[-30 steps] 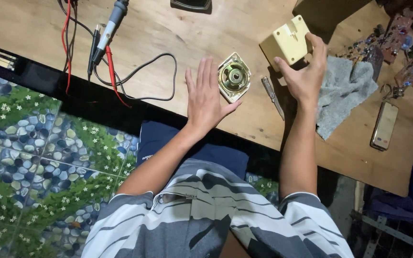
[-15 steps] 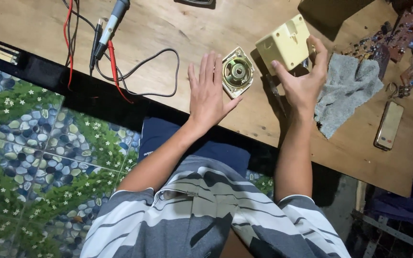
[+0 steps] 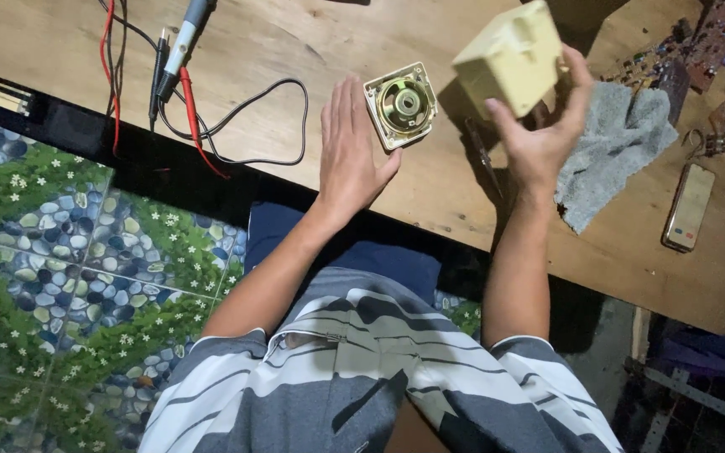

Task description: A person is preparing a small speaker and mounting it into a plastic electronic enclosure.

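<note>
Fingers (image 3: 579, 80) around blurred cream box (image 3: 509, 57)

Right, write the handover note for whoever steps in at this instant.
Left hand: flat on the wooden table, palm down, fingers spread, holding nothing, its thumb beside the square cream-framed speaker with a brass-coloured centre.
Right hand: lifted above the table, gripping the cream plastic box housing.
Speaker lies out of the housing, face up. A thin dark tool lies by the right wrist; grey cloth to its right.
Left: speaker and housing remain apart.
</note>
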